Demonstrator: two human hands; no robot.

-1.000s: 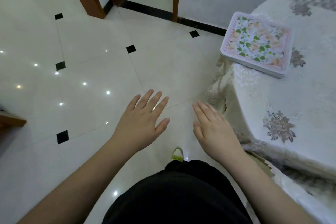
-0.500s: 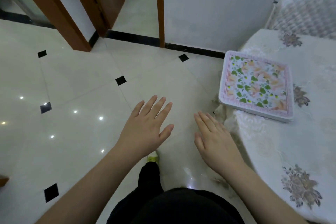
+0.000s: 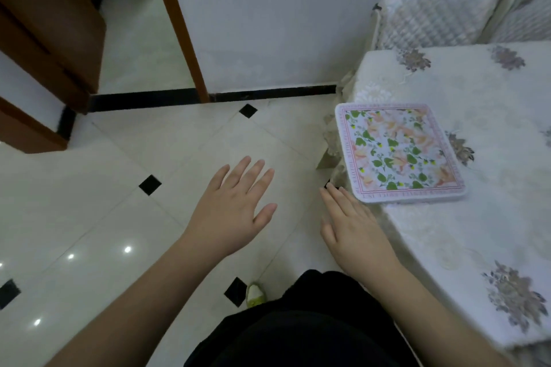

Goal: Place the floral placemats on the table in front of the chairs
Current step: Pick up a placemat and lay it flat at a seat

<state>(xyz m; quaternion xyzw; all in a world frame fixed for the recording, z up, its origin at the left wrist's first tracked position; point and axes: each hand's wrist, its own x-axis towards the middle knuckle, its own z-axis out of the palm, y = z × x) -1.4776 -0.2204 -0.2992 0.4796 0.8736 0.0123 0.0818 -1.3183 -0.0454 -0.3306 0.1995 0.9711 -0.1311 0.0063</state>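
Evidently the stack of floral placemats (image 3: 399, 152) waits untouched at the near corner of the worktop (image 3: 492, 217), just beyond the right hand's fingertips, so it can be taken up and dealt out before the chairs (image 3: 429, 12) at the far side. The right hand (image 3: 354, 232) is released, fingers straight, and reaches toward the stack's near corner; the left hand (image 3: 232, 211) is spread flat over the tiled floor (image 3: 149, 143), holding nothing. Compared with a second ago, the stack lies much closer to the right hand, and the chairs show more fully.
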